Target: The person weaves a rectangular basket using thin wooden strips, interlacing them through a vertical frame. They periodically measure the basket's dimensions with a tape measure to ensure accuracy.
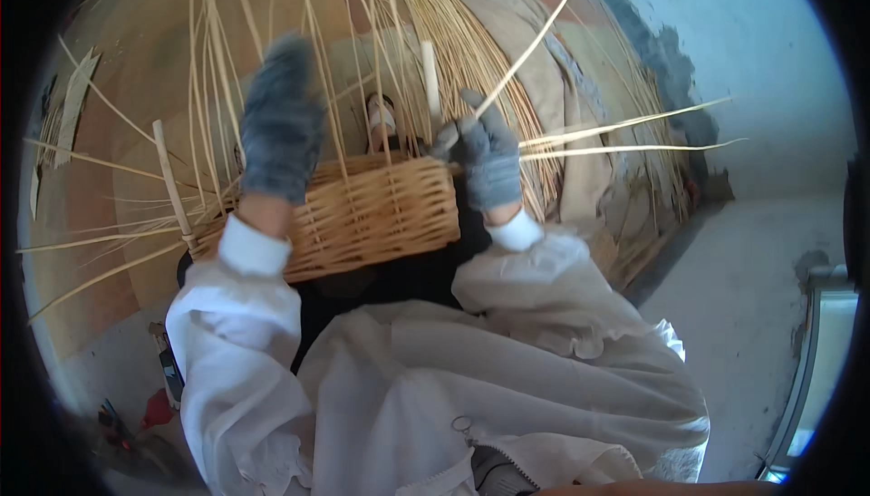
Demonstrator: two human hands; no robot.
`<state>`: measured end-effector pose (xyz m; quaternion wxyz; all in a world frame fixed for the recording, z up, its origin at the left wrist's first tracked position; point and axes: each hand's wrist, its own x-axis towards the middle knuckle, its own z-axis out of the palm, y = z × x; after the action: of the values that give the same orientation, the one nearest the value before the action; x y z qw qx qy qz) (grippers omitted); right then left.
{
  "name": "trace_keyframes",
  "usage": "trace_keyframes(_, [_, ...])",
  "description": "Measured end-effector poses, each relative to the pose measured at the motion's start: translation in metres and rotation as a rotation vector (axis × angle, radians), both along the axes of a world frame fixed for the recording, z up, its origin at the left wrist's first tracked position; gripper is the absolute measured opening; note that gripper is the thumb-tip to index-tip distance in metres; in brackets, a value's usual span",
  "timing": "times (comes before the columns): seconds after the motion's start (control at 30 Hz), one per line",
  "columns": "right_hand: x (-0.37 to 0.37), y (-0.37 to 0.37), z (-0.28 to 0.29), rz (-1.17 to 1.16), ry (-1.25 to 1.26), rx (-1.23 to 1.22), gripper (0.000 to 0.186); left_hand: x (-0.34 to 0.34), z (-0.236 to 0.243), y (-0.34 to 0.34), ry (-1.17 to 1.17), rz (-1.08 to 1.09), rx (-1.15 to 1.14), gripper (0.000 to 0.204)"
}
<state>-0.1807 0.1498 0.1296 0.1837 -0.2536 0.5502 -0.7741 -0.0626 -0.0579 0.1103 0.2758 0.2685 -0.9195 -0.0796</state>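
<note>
A partly woven wicker basket (385,215) rests over my lap, its near side wall a dense tan weave. Long uncut willow strands (210,52) stick up and out from it, beside pale wooden stakes (169,179) at its left end. My right hand (492,165), in a grey glove, is at the basket's right corner, pinching a willow strand (539,38) that slants up to the right. Over the left part of the rim is my left hand (283,124), also gloved and smeared by motion. Its fingers point away from me; their grip is unclear.
A large bundle of loose willow strands (462,29) lies on the floor ahead, beside a brown cloth (584,124). Another stake (430,79) stands at the basket's far right. A pale wall (761,251) rises on the right. A red object (158,408) lies at lower left.
</note>
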Motion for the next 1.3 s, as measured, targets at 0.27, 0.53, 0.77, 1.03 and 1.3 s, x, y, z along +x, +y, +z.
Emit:
trace_keyframes(0.27, [-0.029, 0.03, 0.002, 0.006, -0.337, -0.09, 0.015, -0.038, 0.011, 0.055, 0.689, 0.006, 1.572, 0.041])
trace_keyframes(0.53, [-0.094, -0.052, -0.002, 0.041, 1.074, 0.802, 0.035, -0.039, -0.026, 0.094, -0.03, -0.051, 0.792, 0.039])
trace_keyframes(0.77, [-0.095, -0.039, 0.025, 0.19, -0.122, 0.24, 0.049, -0.009, -0.032, 0.13, -0.253, -0.093, 0.199, 0.065])
trace_keyframes(1.03, [-0.081, 0.052, -0.023, -0.256, 0.824, 0.82, 0.036, 0.052, -0.023, 0.122, 0.273, -0.197, 0.052, 0.05])
trace_keyframes(1.3, [0.047, -0.066, -0.002, 0.398, 1.391, 0.301, 0.047, 0.191, -0.046, -0.059, 0.938, 0.069, 1.526, 0.033])
